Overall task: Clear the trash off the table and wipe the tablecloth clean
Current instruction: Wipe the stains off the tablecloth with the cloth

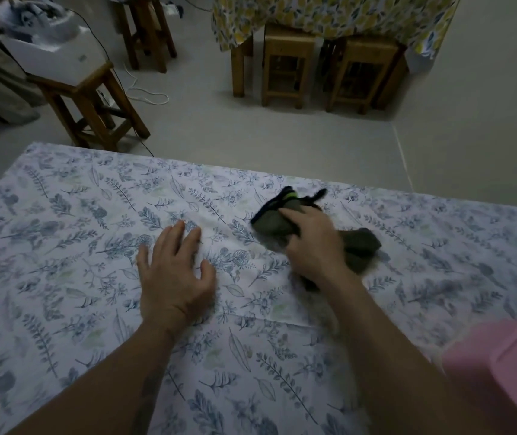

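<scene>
Left hand (174,274) lies flat on the floral tablecloth (62,246) while right hand (313,243) presses a dark rag (360,246)

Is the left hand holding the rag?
No, the left hand lies flat and spread on the tablecloth; the right hand presses the dark rag.

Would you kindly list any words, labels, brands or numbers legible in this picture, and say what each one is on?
No text can be read.
White box on the stool: a small dark mark on its side, too small and blurred to read.
Tablecloth: leaf and flower print only, no lettering.
Cloth under the right hand: no label visible.
Pink bin: no lettering visible.
</scene>
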`<state>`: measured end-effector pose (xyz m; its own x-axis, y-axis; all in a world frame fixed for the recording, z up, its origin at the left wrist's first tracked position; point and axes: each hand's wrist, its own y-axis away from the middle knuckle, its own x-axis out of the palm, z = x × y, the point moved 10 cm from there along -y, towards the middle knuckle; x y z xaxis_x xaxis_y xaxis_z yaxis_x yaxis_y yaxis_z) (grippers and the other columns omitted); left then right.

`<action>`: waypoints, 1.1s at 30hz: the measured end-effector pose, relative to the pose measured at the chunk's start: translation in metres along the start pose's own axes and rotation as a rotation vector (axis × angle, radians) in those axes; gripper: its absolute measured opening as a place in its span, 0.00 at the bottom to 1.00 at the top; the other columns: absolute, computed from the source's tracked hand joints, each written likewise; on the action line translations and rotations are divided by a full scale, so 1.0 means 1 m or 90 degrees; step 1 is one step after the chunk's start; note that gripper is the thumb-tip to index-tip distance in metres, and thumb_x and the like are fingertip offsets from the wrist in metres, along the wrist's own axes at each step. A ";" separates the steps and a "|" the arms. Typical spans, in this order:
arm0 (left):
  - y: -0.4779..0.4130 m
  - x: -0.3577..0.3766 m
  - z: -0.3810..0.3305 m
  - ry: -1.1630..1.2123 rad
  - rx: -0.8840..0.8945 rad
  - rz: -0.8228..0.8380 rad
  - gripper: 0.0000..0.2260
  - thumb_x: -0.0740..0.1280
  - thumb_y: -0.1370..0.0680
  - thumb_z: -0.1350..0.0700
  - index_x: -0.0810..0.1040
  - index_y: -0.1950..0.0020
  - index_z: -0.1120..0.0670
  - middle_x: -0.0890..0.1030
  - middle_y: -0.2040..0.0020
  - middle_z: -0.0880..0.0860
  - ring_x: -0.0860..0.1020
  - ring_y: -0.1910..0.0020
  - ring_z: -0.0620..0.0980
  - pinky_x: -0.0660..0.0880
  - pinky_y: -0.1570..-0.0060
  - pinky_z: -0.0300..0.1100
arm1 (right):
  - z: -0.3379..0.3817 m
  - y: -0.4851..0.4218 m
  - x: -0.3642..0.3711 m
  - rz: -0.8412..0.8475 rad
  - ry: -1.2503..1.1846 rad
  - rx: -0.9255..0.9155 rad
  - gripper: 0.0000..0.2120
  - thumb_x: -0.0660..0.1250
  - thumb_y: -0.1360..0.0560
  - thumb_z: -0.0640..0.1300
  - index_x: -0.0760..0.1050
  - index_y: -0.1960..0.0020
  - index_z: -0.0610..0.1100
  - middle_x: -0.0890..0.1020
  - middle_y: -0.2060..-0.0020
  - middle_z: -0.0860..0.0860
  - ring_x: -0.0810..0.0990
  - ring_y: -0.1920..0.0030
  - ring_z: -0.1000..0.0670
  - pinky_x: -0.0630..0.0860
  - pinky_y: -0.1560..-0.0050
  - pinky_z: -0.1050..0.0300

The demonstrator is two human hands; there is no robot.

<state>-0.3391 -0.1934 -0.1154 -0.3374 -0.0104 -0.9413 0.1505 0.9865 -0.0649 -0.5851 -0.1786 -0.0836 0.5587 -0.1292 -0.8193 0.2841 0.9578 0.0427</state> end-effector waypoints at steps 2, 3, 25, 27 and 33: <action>0.000 -0.002 -0.002 0.003 0.000 -0.005 0.30 0.56 0.26 0.43 0.67 0.23 0.48 0.62 0.21 0.50 0.57 0.21 0.49 0.45 0.23 0.59 | 0.040 0.003 0.025 0.048 0.012 -0.101 0.25 0.64 0.26 0.41 0.70 0.29 0.49 0.73 0.33 0.49 0.68 0.34 0.47 0.64 0.30 0.47; 0.000 -0.002 -0.002 0.008 0.000 -0.005 0.30 0.56 0.26 0.43 0.67 0.24 0.47 0.62 0.21 0.49 0.57 0.21 0.49 0.45 0.23 0.59 | 0.048 0.002 0.031 0.055 0.021 -0.126 0.25 0.63 0.26 0.42 0.70 0.29 0.48 0.73 0.33 0.49 0.68 0.34 0.46 0.64 0.30 0.46; 0.008 -0.003 -0.004 0.032 0.041 0.015 0.28 0.59 0.24 0.43 0.66 0.24 0.49 0.60 0.20 0.53 0.54 0.21 0.52 0.43 0.25 0.62 | 0.019 0.151 0.027 -0.034 -0.009 0.087 0.22 0.62 0.26 0.39 0.75 0.32 0.47 0.75 0.34 0.44 0.70 0.34 0.42 0.66 0.31 0.46; 0.006 0.000 -0.005 0.030 0.052 0.046 0.29 0.58 0.23 0.43 0.64 0.22 0.49 0.57 0.19 0.53 0.52 0.20 0.52 0.41 0.25 0.63 | 0.023 0.169 0.031 -0.053 0.001 0.105 0.23 0.62 0.25 0.40 0.74 0.31 0.47 0.74 0.33 0.44 0.69 0.33 0.42 0.66 0.30 0.46; 0.018 0.000 0.011 -0.026 0.126 0.210 0.27 0.58 0.21 0.46 0.62 0.23 0.49 0.55 0.19 0.58 0.51 0.20 0.58 0.45 0.25 0.66 | -0.032 0.230 -0.005 -0.118 0.038 0.283 0.23 0.60 0.23 0.41 0.70 0.28 0.50 0.69 0.28 0.47 0.67 0.31 0.43 0.67 0.30 0.45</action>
<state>-0.3264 -0.1777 -0.1196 -0.2043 0.2925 -0.9342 0.4225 0.8872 0.1854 -0.5472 0.0505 -0.0883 0.4253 -0.2595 -0.8671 0.6869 0.7163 0.1225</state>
